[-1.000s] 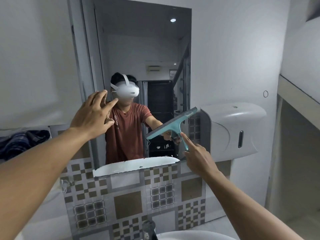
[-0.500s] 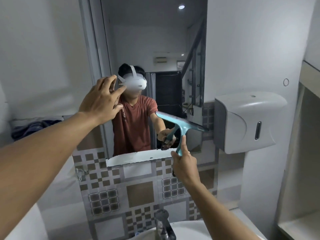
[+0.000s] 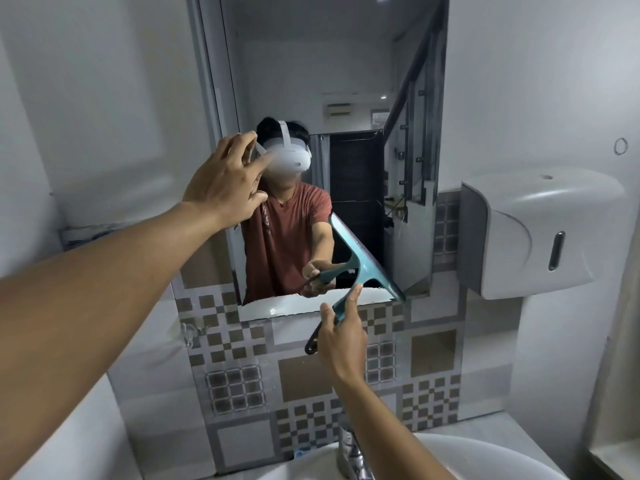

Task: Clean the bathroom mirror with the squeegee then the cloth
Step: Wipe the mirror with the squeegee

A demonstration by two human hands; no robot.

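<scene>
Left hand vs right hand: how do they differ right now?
The left hand is empty, fingers spread, raised at the mirror's left edge. The right hand is lower, near the mirror's bottom edge, closed on the teal squeegee handle. Only the right hand carries a tool, its blade slanted across the glass. Both are bare and reach toward the mirror.

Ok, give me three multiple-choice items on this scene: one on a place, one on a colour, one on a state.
1. Where is the wall dispenser?
A. right of the mirror
B. left of the mirror
C. inside the sink

2. What colour is the squeegee?
A. red
B. teal
C. yellow

3. What is the left hand doing?
A. gripping a cloth
B. holding the squeegee
C. empty, fingers spread

Answers:
1 A: it hangs beside the mirror's right edge.
2 B: blade and handle are teal.
3 C: nothing is in it; the right hand holds the squeegee.
</scene>
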